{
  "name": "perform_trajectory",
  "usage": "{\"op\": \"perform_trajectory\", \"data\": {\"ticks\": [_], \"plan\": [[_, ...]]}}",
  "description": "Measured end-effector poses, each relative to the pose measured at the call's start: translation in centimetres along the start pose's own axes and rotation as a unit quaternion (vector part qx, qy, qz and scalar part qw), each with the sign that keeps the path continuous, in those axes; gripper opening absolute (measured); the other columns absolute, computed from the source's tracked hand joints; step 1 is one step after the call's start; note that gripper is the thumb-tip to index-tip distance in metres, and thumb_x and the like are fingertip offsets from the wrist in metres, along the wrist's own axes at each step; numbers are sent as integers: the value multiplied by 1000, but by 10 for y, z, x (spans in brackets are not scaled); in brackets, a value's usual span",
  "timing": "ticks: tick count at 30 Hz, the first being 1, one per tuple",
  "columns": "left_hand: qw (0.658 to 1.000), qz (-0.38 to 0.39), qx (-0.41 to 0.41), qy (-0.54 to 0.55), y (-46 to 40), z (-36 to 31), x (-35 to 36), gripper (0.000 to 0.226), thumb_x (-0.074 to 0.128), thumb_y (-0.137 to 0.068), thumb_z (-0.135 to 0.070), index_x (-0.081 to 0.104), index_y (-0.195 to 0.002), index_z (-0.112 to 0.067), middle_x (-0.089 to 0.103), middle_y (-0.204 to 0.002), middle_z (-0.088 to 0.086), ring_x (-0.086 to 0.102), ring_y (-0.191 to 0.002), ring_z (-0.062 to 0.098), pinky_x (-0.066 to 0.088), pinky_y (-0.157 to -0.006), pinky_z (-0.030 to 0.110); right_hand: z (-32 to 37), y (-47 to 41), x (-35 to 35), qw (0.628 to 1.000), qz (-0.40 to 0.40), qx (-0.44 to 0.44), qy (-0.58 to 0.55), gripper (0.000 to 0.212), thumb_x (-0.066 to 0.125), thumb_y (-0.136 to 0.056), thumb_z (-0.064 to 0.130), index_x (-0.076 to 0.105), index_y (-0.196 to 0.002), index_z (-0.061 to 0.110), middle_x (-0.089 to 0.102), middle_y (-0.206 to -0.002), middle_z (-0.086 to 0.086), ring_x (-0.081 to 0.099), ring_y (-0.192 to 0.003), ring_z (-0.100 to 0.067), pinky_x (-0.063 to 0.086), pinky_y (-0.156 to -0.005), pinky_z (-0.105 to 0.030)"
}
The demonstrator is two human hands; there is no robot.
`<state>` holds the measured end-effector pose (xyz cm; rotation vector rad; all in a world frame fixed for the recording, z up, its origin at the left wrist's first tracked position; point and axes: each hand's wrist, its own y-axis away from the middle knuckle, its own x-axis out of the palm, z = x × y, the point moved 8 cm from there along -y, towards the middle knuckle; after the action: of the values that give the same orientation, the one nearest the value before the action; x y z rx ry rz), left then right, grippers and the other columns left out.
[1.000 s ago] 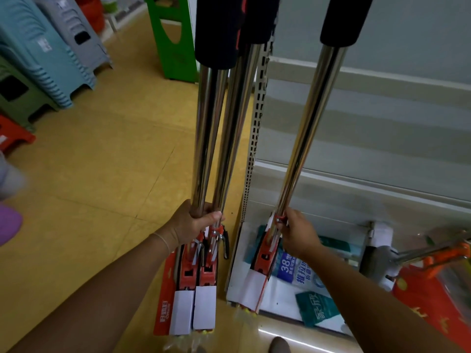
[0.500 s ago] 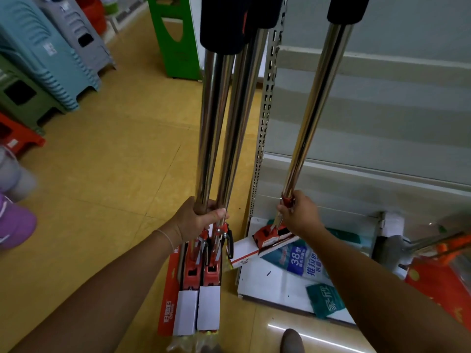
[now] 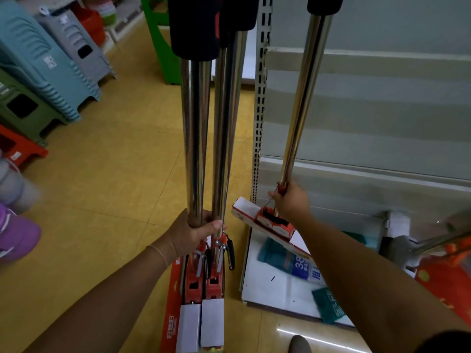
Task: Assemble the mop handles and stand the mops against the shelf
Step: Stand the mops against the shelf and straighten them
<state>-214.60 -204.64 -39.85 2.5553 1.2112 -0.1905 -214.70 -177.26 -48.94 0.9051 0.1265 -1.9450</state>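
My left hand is closed around a bundle of upright chrome mop handles with black foam grips at the top. Their orange and white mop heads rest on the floor by the shelf upright. My right hand grips the lower end of a separate chrome mop handle, which leans toward the shelf. That mop's orange and white head is lifted and tilted sideways above the white bottom shelf board.
Stacked plastic stools in blue, grey, green and red line the left side, with a green stool farther back. Blue and teal packets lie on the bottom shelf. An orange mop part and metal rods sit at right. Purple shoe at left.
My right hand has raised its mop, and the head has swung up from hanging down to lying sideways, leftward. The left-hand bundle stays put.
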Motion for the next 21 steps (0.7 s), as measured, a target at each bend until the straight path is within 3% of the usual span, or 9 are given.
{"op": "perform_trajectory", "data": {"ticks": [3, 9, 12, 15, 18, 21], "plan": [[1000, 4, 8, -13, -5, -2, 7, 42, 62, -75, -50, 73, -86, -10, 76, -93, 6, 71, -97, 14, 53, -89, 35, 3, -11, -2, 1000, -1, -1, 1, 26, 69, -87, 35, 56, -106, 24, 59, -86, 7, 62, -86, -16, 51, -72, -35], [1000, 18, 4, -10, -15, -2, 25, 26, 61, -75, -54, 75, -84, -32, 76, -96, 0, 70, -98, 13, 52, -93, 41, 10, -28, -6, 999, 33, -6, 3, 22, 63, -92, 20, 59, -113, 19, 63, -98, 1, 63, -97, -20, 53, -83, -33], [1000, 15, 6, -18, -20, 0, 31, 25, 61, -76, -57, 73, -84, -36, 76, -95, 4, 69, -99, 18, 51, -93, 50, 4, -28, -14, 998, 47, 43, -7, 36, 61, -94, 21, 54, -128, 13, 65, -111, -9, 65, -99, -26, 57, -87, -40], [1000, 18, 5, -19, -24, 1, 37, 28, 61, -76, -60, 72, -82, -35, 75, -95, 6, 69, -99, 20, 50, -93, 53, 0, -10, -16, 992, 100, 80, -13, 60, 67, -90, 27, 39, -141, 9, 58, -117, -10, 62, -102, -26, 54, -79, -33], [1000, 22, 3, -9, -27, -2, 44, 30, 63, -76, -57, 74, -84, -30, 76, -95, 5, 70, -99, 18, 51, -94, 52, 10, 21, -20, 993, 108, 7, 46, 58, 69, -88, 17, 41, -139, 13, 58, -126, -11, 60, -112, -27, 52, -84, -31], [1000, 21, 4, 4, -28, -7, 49, 30, 64, -76, -52, 74, -87, -26, 76, -95, 4, 70, -98, 18, 51, -94, 51, 29, 64, 4, 957, 251, -135, 63, 65, 69, -83, 5, 44, -141, 20, 54, -137, -6, 52, -127, -25, 49, -100, -34]]}}
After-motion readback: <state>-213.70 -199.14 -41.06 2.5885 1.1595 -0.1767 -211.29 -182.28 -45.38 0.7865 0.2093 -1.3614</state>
